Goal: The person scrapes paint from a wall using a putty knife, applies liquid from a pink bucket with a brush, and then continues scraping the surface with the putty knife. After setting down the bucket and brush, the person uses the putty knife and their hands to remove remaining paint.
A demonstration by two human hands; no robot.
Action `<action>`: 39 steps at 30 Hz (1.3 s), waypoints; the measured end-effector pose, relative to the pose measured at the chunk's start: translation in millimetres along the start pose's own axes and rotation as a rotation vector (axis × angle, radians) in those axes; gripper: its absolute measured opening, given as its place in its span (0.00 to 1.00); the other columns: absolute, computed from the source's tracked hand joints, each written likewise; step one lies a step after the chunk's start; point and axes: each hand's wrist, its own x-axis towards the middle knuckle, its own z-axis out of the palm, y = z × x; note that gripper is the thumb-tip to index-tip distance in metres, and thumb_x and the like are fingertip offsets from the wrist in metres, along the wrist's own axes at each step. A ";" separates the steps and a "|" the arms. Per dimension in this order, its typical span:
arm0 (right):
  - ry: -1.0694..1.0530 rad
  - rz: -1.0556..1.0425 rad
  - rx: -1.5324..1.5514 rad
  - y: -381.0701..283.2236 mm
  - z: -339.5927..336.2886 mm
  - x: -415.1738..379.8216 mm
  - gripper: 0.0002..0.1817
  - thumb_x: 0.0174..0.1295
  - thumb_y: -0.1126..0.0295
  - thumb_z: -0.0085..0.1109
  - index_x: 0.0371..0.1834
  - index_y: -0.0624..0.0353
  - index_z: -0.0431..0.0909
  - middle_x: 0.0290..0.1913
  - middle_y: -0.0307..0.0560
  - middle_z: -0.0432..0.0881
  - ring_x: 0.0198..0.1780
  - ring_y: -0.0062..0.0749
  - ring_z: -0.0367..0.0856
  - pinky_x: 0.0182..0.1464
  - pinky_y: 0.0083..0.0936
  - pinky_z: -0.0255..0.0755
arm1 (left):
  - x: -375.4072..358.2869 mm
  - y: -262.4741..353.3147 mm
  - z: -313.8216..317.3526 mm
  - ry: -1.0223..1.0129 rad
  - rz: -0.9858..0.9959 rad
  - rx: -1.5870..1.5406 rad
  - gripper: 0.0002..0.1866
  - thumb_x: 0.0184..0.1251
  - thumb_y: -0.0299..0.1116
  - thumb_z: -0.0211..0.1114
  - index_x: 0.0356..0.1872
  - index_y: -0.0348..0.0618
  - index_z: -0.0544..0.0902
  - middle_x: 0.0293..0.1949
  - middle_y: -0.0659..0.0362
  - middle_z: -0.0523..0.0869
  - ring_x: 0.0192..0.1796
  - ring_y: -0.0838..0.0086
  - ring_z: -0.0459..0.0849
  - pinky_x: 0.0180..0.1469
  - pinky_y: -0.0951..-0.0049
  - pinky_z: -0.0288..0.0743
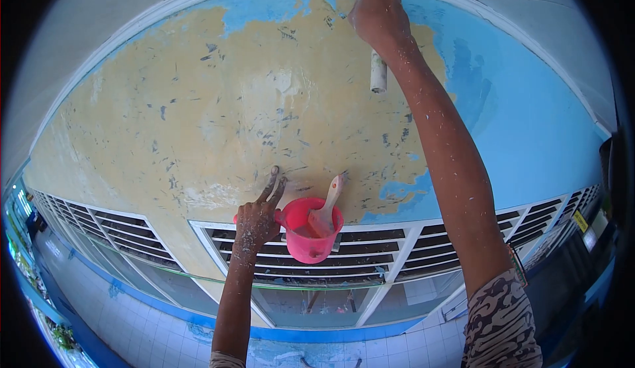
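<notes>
You face a wall (218, 103) whose blue paint has been stripped over most of its middle, leaving a yellowish, flecked patch; blue remains along the top edge and down the right side. Below the wall runs a row of white louvred vents (370, 249), with glass panes and a tiled floor (152, 328) under them. Your right hand (378, 16) is raised near the wall's top edge, arm stretched straight up, its grip clenched on a tool whose pale handle (378, 72) hangs below the fist; the working end is hidden behind your hand. Your left hand (256, 219) sits lower, at the wall's bottom edge, two fingers extended onto the wall, while it carries a pink bucket (309, 232) with a paintbrush (325, 212) standing inside.
</notes>
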 end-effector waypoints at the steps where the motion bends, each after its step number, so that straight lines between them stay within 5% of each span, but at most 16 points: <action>1: -0.049 0.031 0.016 -4.2 -4.2 6.1 0.14 0.70 0.70 0.55 0.50 0.67 0.85 0.45 0.70 0.87 0.53 0.66 0.86 0.56 0.53 0.82 | 0.1 2.1 -2.5 -0.009 -0.013 -0.007 0.42 0.58 0.31 0.68 0.79 0.56 0.68 0.78 0.55 0.70 0.45 0.44 0.90 0.45 0.44 0.85; 9: -0.086 0.025 -0.083 -6.4 0.4 1.6 0.15 0.68 0.70 0.55 0.50 0.67 0.84 0.48 0.69 0.87 0.55 0.65 0.86 0.58 0.52 0.81 | -1.1 -0.8 -0.8 0.019 0.007 -0.016 0.42 0.58 0.30 0.68 0.78 0.55 0.69 0.75 0.53 0.74 0.43 0.43 0.90 0.44 0.45 0.84; 11: -0.098 0.018 -0.077 -6.3 -0.2 6.9 0.15 0.68 0.69 0.55 0.51 0.67 0.84 0.49 0.69 0.87 0.54 0.66 0.86 0.58 0.52 0.81 | -0.3 -5.4 8.6 0.009 0.006 0.017 0.47 0.55 0.32 0.70 0.81 0.59 0.65 0.83 0.62 0.63 0.41 0.45 0.91 0.43 0.46 0.86; 20: -0.036 -0.016 -0.067 4.6 7.8 -1.9 0.17 0.71 0.69 0.53 0.56 0.66 0.84 0.49 0.69 0.87 0.49 0.69 0.86 0.53 0.54 0.83 | 0.1 -6.4 8.6 0.015 0.011 -0.009 0.46 0.56 0.33 0.70 0.80 0.59 0.66 0.82 0.61 0.64 0.42 0.44 0.91 0.45 0.45 0.86; 25: -0.180 0.024 -0.083 -8.4 3.3 -87.4 0.20 0.77 0.63 0.49 0.63 0.61 0.83 0.42 0.71 0.86 0.45 0.68 0.86 0.49 0.53 0.84 | -1.7 -6.9 11.4 -0.005 -0.008 -0.026 0.45 0.57 0.33 0.69 0.80 0.60 0.65 0.82 0.61 0.64 0.42 0.44 0.91 0.45 0.46 0.86; 34: -0.044 0.029 -0.050 50.3 -17.1 -31.2 0.20 0.76 0.64 0.51 0.62 0.63 0.82 0.42 0.75 0.86 0.48 0.68 0.86 0.52 0.53 0.82 | -3.3 -12.1 25.4 -0.026 -0.006 -0.014 0.47 0.57 0.34 0.72 0.81 0.60 0.64 0.84 0.63 0.59 0.46 0.47 0.92 0.45 0.48 0.87; 36: -0.095 0.066 -0.135 43.1 -21.2 -53.9 0.19 0.76 0.64 0.51 0.60 0.66 0.82 0.42 0.74 0.86 0.46 0.68 0.86 0.52 0.53 0.82 | -2.1 -9.9 18.1 0.042 0.001 -0.072 0.46 0.57 0.30 0.68 0.81 0.61 0.64 0.77 0.59 0.72 0.39 0.45 0.90 0.41 0.46 0.85; 39: -0.040 0.033 -0.126 53.6 -12.7 -47.1 0.20 0.75 0.64 0.52 0.62 0.64 0.82 0.41 0.74 0.86 0.46 0.67 0.86 0.52 0.53 0.82 | -0.2 -10.8 17.0 0.045 -0.009 -0.068 0.45 0.57 0.30 0.68 0.80 0.61 0.65 0.75 0.58 0.76 0.39 0.45 0.90 0.41 0.46 0.85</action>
